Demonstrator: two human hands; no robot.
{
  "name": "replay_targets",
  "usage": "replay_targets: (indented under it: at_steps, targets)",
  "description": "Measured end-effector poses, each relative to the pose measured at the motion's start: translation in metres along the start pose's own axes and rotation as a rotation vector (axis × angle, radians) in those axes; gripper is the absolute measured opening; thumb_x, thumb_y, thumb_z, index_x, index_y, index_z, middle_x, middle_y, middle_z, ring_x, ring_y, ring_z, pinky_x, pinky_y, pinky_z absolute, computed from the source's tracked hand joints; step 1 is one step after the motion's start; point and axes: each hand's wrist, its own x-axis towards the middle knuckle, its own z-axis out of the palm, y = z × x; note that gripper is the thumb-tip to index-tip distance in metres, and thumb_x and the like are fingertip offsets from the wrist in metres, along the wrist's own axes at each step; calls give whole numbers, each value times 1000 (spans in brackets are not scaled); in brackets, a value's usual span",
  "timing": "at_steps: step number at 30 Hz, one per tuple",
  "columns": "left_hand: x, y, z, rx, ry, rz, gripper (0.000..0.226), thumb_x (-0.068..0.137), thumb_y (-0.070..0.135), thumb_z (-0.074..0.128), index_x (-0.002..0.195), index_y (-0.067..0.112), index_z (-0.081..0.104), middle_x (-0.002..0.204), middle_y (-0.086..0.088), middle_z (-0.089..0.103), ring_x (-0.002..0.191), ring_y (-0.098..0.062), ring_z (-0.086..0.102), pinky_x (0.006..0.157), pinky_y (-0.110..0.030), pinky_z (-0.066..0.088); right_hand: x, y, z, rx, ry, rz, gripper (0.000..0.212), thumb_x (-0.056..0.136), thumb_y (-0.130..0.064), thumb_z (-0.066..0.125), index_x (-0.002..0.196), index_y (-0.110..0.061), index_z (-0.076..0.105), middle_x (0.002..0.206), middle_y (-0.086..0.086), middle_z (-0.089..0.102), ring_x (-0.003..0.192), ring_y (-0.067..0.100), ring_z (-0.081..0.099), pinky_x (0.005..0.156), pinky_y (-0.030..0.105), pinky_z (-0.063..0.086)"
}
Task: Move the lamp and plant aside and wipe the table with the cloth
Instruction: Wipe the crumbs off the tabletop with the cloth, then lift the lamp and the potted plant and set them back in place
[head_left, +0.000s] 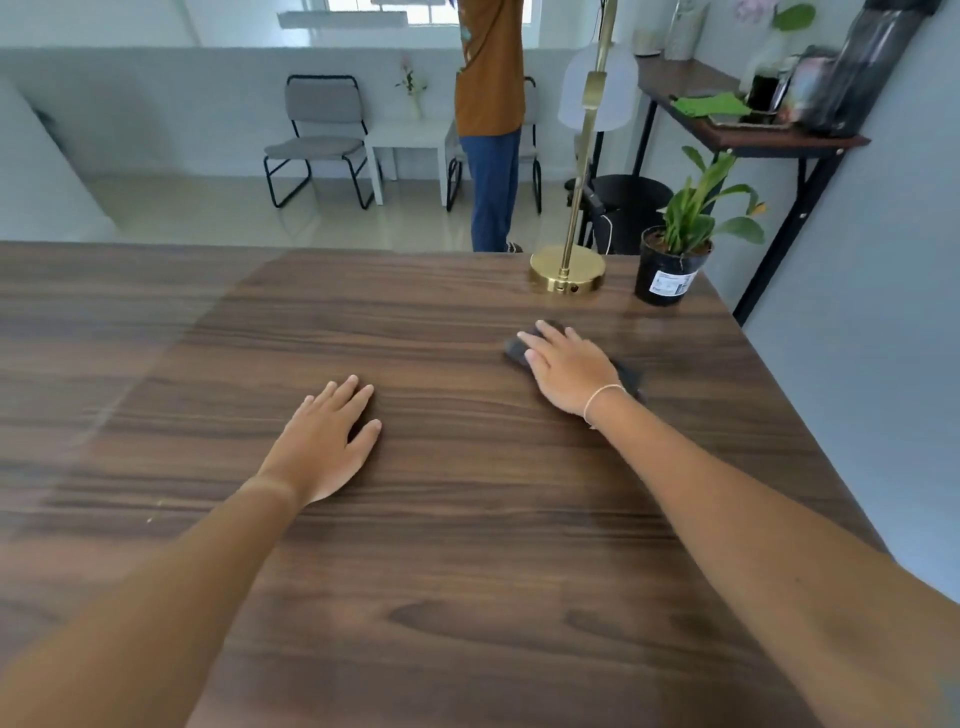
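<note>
A dark wood table fills the lower view. The brass lamp stands at the table's far right edge, its pole rising out of the top of the frame. Right of it sits the plant in a black pot, near the far right corner. My right hand lies flat on a dark cloth, pressing it to the tabletop just in front of the lamp. Most of the cloth is hidden under the palm. My left hand rests flat on the bare wood at the centre, fingers spread, holding nothing.
A person stands beyond the table's far edge. Behind are two grey chairs, a small white table and a black bin. A dark shelf with clutter stands against the right wall.
</note>
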Motion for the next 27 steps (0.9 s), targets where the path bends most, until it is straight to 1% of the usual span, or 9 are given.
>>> replay_targets:
  at_steps: [4, 6, 8, 10, 14, 17, 18, 22, 27]
  targets:
    - [10, -5, -14, -24, 0, -34, 54, 97, 32, 34, 148, 16, 23, 160, -3, 14, 148, -22, 9, 120, -37, 7, -87, -84, 27, -25, 18, -487, 51, 93, -37, 18, 134, -24, 45, 148, 7, 40, 127, 40, 42, 103, 50, 35]
    - [18, -6, -23, -39, -4, -21, 54, 97, 31, 34, 148, 16, 23, 160, -3, 15, 148, -23, 9, 120, -37, 7, -120, -105, 30, 60, -59, -566, 51, 97, -44, 14, 139, -30, 39, 154, 0, 31, 139, 33, 29, 113, 45, 21]
    - [29, -6, -32, -50, 7, 4, 55, 96, 32, 34, 148, 16, 23, 160, -3, 15, 148, -22, 9, 120, -37, 7, -127, -107, 18, 270, -148, -482, 53, 94, -48, 14, 141, -33, 34, 156, -6, 22, 144, 18, 17, 116, 36, 10]
    - [45, -3, -42, -78, 19, 36, 55, 96, 32, 35, 148, 17, 23, 159, -3, 16, 148, -21, 10, 120, -37, 7, -113, -98, -4, 499, -165, -382, 43, 98, -41, 28, 140, -35, 36, 155, -11, 24, 142, 5, 19, 116, 28, 15]
    - [84, 8, -55, -159, 26, 118, 55, 96, 34, 36, 148, 19, 23, 159, -1, 17, 148, -19, 10, 121, -37, 9, -69, -63, -47, 580, 42, -159, 38, 97, -35, 37, 134, -34, 46, 147, -13, 39, 135, 1, 32, 105, 16, 25]
    - [120, 20, -59, -220, -12, 188, 58, 94, 38, 39, 148, 22, 23, 159, 2, 17, 147, -18, 13, 121, -36, 12, -40, -23, -62, 669, 251, 116, 36, 95, -32, 44, 130, -27, 52, 137, -8, 52, 118, -1, 45, 84, -1, 31]
    - [131, 25, -59, -232, -26, 215, 60, 93, 39, 41, 148, 23, 23, 159, 2, 17, 147, -18, 14, 120, -37, 13, -33, -8, -65, 702, 318, 208, 37, 94, -31, 47, 129, -24, 53, 136, -5, 53, 115, -1, 45, 84, 0, 33]
    - [178, 59, -53, -311, -61, 306, 63, 89, 42, 49, 145, 21, 29, 156, -1, 27, 145, -18, 23, 117, -36, 19, -15, 48, -69, 851, 516, 546, 52, 85, -36, 60, 133, -21, 48, 139, -2, 51, 127, 13, 46, 106, 29, 34]
    - [218, 115, -33, -466, -110, 374, 56, 86, 36, 57, 137, 16, 42, 144, -4, 46, 133, -20, 41, 112, -37, 31, 6, 86, -63, 847, 625, 704, 82, 77, -40, 70, 144, -19, 27, 150, 2, 36, 136, 22, 36, 109, 36, 29]
